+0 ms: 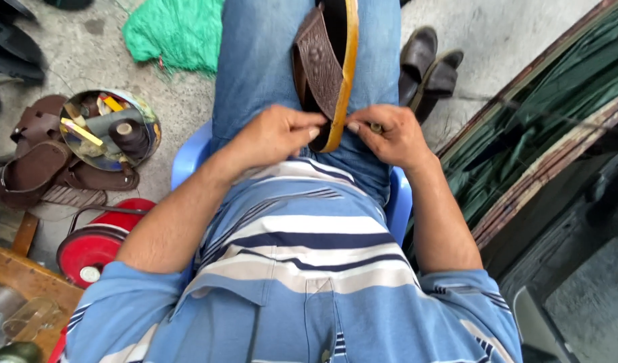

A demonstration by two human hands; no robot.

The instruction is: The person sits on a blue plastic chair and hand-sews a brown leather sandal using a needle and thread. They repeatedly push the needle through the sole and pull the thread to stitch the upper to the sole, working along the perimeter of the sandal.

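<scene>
Seated on a blue plastic chair [188, 158], striped shirt [302, 269] nearest to the camera at 6 o'clock. Just beyond the shirt, both hands meeting at the centre on the lap. Left hand [275, 138] pinching the near end of a brown sandal [325, 67] with thumb and fingertips, grasping its edge from the 9 o'clock side. Right hand [389, 134] clenched on the same end from the 3 o'clock side, fingertips touching the yellow rim of the sole; something small perhaps between those fingers, cannot tell what. Sandal standing on its edge along the jeans [255, 60], running up toward 12 o'clock, stamped strap facing left.

At 9 o'clock on the concrete floor [181, 101], a round tin [147, 121] with a thread spool [127, 134] and small tools, touching a pile of brown sandals [40, 161]. Below it, at 8 o'clock, a red round can [87, 245] near a wooden corner. Little free floor there.

At 11 o'clock, green netting [174, 30]. At 1 o'clock, a pair of dark shoes [426, 64], just beside the knee. Along 3 o'clock, a rusty frame edge [544, 168] close to the right elbow; narrow room on this side.
</scene>
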